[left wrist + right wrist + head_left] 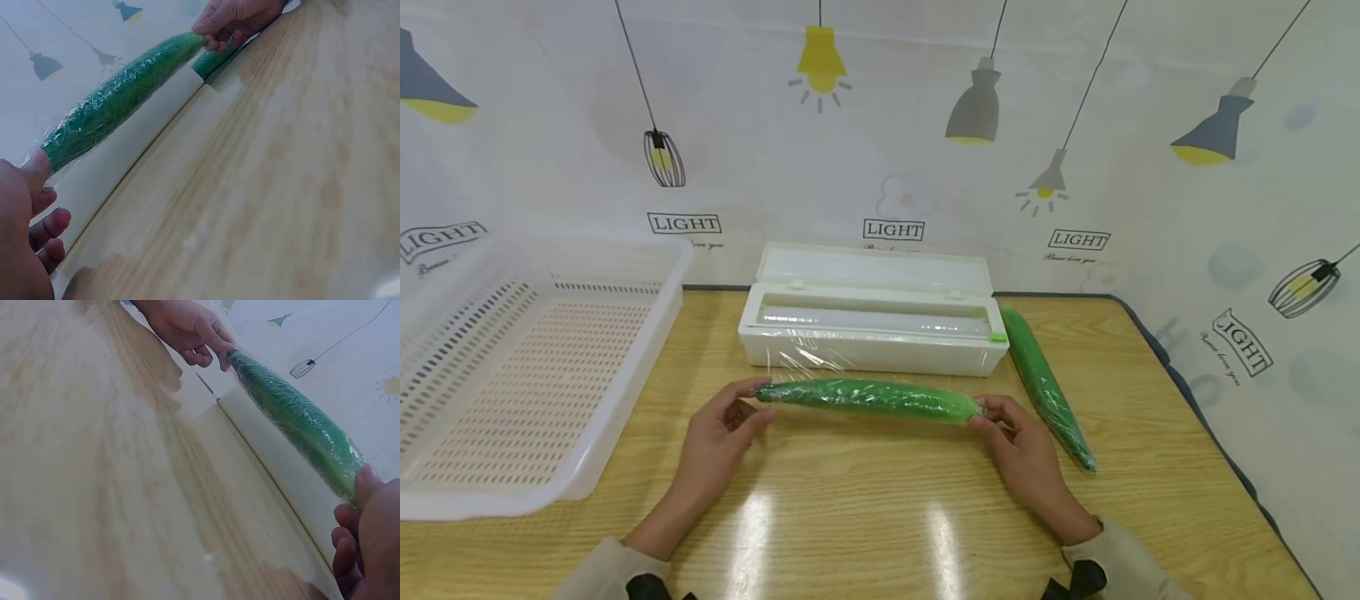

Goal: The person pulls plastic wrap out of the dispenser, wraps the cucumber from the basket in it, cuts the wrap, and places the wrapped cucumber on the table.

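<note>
A film-wrapped cucumber (294,422) spans two hands: the right hand (369,540) pinches its near end, the left hand (187,328) its far end, above the wooden table (94,475).

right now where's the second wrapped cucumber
In the head view the second wrapped cucumber lies on the table's right side, beside the wrap dispenser's right end.
</note>
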